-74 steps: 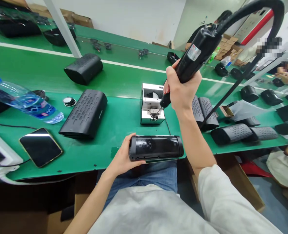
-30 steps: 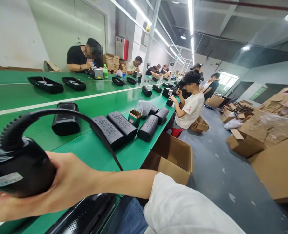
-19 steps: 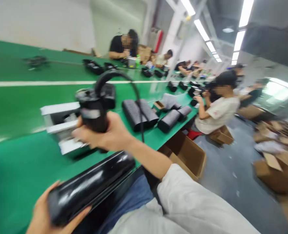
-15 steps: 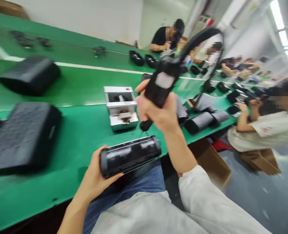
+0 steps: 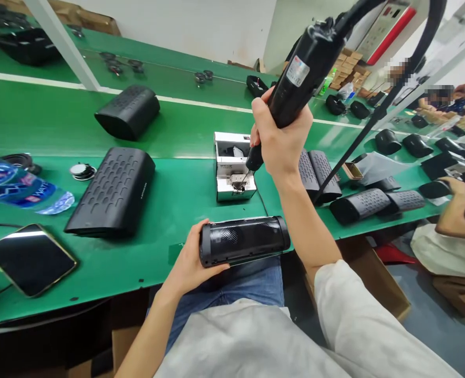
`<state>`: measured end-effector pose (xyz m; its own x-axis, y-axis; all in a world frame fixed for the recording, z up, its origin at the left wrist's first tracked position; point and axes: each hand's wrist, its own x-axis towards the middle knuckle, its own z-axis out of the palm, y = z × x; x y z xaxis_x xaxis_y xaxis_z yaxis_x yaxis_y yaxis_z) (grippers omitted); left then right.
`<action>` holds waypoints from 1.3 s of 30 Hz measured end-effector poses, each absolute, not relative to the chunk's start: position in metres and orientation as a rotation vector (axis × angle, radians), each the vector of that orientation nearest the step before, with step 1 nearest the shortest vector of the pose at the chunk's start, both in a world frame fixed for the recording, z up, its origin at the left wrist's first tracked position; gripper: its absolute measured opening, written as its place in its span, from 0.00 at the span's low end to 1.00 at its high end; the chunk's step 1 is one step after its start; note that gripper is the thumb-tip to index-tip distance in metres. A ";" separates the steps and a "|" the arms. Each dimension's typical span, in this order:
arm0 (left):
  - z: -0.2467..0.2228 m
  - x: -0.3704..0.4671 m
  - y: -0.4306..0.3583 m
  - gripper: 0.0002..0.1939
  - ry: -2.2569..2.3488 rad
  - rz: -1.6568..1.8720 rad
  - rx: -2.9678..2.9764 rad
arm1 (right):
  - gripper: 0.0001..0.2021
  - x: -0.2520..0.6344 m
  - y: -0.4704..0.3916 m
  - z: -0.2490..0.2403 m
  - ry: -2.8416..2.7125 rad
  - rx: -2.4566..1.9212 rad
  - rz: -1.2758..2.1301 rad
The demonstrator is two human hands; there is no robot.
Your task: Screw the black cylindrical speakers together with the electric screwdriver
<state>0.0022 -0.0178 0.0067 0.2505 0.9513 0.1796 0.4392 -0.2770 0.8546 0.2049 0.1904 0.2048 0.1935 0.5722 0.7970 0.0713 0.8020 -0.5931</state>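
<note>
My left hand grips the left end of a black cylindrical speaker body at the bench's front edge. My right hand is wrapped round a black corded electric screwdriver, which is tilted with its tip down. The tip reaches the front part of a small white-and-silver box, a screw dispenser by its look, standing on the green bench behind the speaker body. Whether a screw sits on the tip is too small to tell.
Left on the green bench are two black textured speaker covers, a phone and a water bottle. Several grey-black covers lie right, past the screwdriver's cable. A co-worker's hand is at far right; a cardboard box stands below.
The view has swung left. The screwdriver in my right hand has moved from above the speaker body to the small box, its tip now at the box's front. My left hand still holds the speaker body.
</note>
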 end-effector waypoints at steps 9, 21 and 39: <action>0.011 0.003 -0.018 0.58 1.272 0.942 1.840 | 0.23 0.205 0.189 0.214 -1.316 -0.605 0.552; 0.015 0.003 -0.017 0.58 1.293 0.931 1.860 | 0.14 0.199 0.194 0.215 -1.572 -0.546 0.459; 0.015 0.004 -0.016 0.59 1.260 0.946 1.877 | 0.07 0.202 0.189 0.200 -1.432 -0.701 0.208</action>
